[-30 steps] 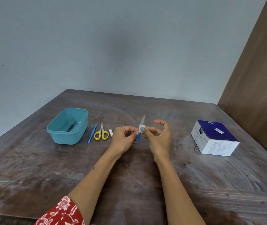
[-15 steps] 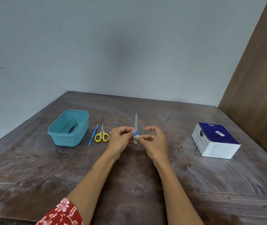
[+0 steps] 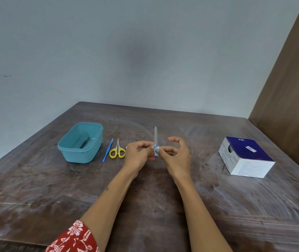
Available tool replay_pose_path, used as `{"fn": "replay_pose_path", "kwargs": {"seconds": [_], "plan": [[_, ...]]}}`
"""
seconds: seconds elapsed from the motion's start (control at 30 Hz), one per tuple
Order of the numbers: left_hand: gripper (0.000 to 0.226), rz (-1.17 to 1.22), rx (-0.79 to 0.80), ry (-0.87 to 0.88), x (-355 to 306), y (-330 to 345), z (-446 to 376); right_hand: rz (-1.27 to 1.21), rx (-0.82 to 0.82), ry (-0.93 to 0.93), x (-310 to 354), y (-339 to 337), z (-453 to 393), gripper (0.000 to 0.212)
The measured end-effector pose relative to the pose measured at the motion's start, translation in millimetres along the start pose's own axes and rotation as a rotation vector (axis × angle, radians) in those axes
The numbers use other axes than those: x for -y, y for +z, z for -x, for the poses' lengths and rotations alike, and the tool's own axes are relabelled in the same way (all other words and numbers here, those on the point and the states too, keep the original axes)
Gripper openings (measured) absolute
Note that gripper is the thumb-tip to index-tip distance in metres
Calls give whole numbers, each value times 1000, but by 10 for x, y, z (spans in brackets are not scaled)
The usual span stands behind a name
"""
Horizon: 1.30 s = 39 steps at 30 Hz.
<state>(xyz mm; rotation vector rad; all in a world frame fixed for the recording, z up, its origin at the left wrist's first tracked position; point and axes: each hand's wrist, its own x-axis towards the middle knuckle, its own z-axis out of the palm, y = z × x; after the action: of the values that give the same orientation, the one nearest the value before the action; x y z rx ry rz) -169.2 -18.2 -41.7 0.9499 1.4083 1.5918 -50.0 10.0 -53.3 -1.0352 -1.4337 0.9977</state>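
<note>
A slim nail file (image 3: 155, 137) with a grey blade and blue handle stands upright above the middle of the table. A small white wipe (image 3: 156, 149) is wrapped round its handle. My left hand (image 3: 137, 156) pinches the file at the handle. From the right, the thumb and forefinger of my right hand (image 3: 177, 155) pinch the white wipe against the handle, with the other fingers curled loosely above.
A teal plastic tub (image 3: 80, 142) at the left holds a dark slim tool (image 3: 84, 143). Beside it lie a blue cuticle tool (image 3: 107, 150) and yellow-handled scissors (image 3: 117, 150). A blue and white cardboard box (image 3: 245, 157) sits at the right, near a brown wall panel.
The file swung from tilted right to upright and rose a little. My right hand's fingers shifted on the wipe at the handle.
</note>
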Motion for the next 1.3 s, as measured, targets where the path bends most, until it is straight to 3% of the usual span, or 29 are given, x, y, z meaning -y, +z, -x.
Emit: {"fn": "replay_pose_path", "kwargs": {"seconds": [0.57,0.67,0.83,0.97,1.13,1.3], "plan": [[11,-80,-53,103,5,-84,30,190,93,-2,-27,7,33,40],[7,-144,-129,215,-168,-293,26,195,59,-40,-51,38,17,39],[8,-602,-455,441,-676,-939,-33,216,41,-102,-72,47,9,38],[16,-964,-490,249,-842,-1355,-106,231,40,-123,-51,64,13,39],[25,-1168,-478,-1,-782,-1492,-167,240,60,-120,-36,62,25,37],[22,-1324,-455,-94,-737,-1474,-225,239,79,-121,-28,53,30,36]]}}
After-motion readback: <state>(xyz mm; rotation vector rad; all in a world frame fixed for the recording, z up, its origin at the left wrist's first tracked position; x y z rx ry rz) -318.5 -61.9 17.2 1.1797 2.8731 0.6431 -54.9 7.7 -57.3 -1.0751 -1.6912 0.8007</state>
